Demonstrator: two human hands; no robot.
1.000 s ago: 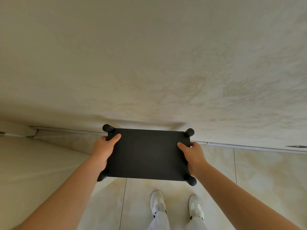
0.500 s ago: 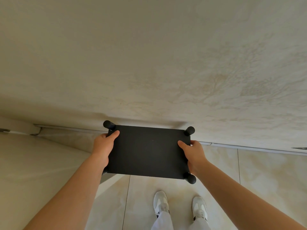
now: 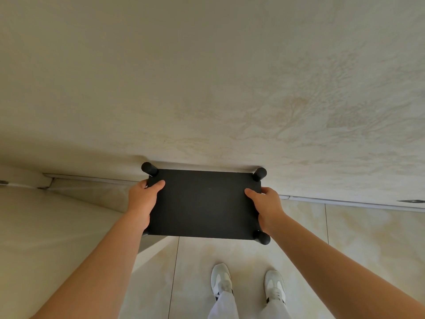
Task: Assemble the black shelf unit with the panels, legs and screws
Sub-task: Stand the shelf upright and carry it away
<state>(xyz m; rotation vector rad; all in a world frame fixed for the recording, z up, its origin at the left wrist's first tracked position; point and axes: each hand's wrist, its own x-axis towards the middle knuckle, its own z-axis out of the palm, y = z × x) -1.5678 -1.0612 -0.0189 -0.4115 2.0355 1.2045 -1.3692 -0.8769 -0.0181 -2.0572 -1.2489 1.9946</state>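
Progress: judged nearly done, legs (image 3: 149, 169) are fitted, setting down seems left | black shelf unit (image 3: 204, 203) is held above the floor (image 3: 368, 238) | short edges are gripped by left hand (image 3: 142, 201) and right hand (image 3: 268, 207)

Indoor room with a home-like finish: glossy cream marble-patterned floor tiles (image 3: 368, 238) with thin grout lines meet a pale veined stone-look wall (image 3: 207, 77) along a light skirting strip (image 3: 345, 202). A plain cream surface (image 3: 46, 226) closes the left corner.
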